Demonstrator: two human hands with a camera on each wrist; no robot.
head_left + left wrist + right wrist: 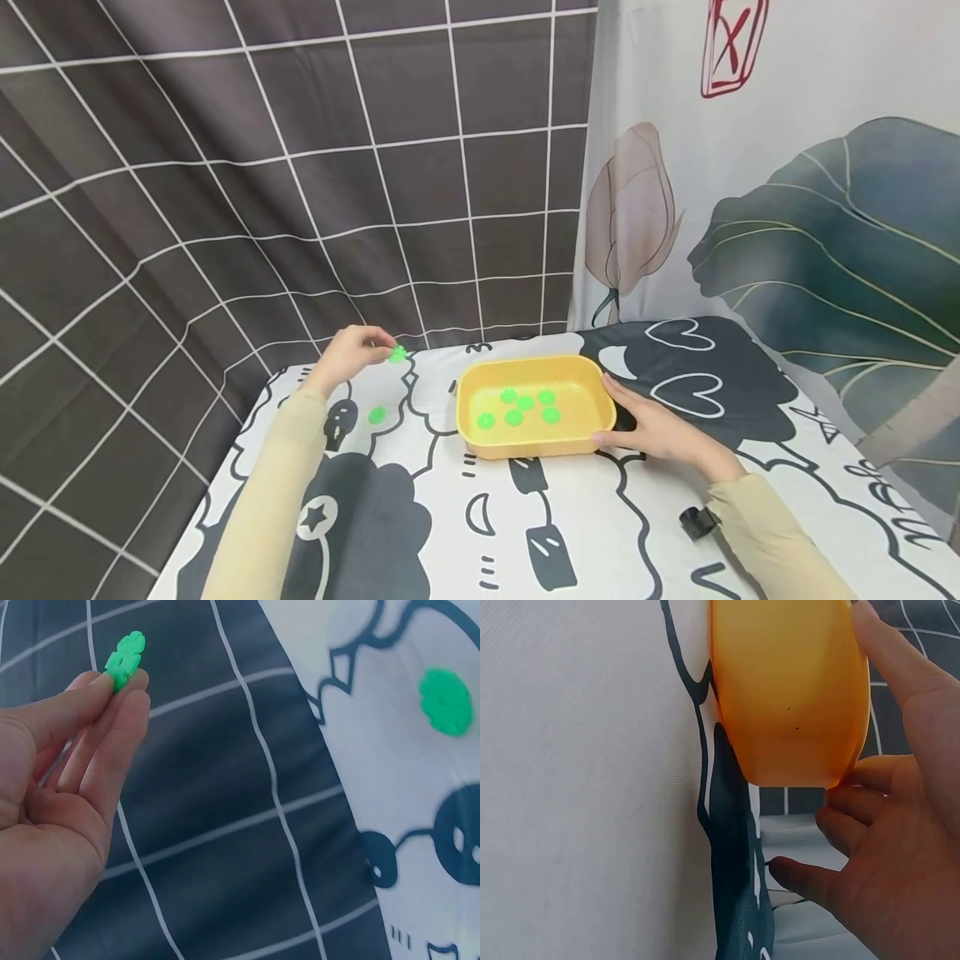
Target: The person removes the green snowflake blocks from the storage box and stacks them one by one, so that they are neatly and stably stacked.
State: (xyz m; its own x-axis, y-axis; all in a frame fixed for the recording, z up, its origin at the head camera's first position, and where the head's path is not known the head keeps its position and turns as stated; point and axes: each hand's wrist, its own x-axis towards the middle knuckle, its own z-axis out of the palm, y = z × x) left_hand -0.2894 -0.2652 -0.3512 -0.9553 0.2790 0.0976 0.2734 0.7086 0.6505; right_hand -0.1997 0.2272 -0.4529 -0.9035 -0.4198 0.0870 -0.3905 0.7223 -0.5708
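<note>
My left hand (356,354) pinches a green notched plastic disc (126,658) between thumb and fingertips, raised at the back left of the table. In the left wrist view the disc is tilted, and its notched edge shows. Another green disc (377,415) lies flat on the cloth below that hand. My right hand (660,429) grips the right end of a yellow rectangular tub (534,450), thumb at the near corner and fingers at the far one. Several green discs (513,417) lie spread over the tub's floor.
A white cloth with black cartoon drawings (457,533) covers the table. Dark grid-patterned curtain (420,167) hangs along its back and left, and a pale flowered curtain (645,75) at the right. A small black object (697,522) sits by the right sleeve.
</note>
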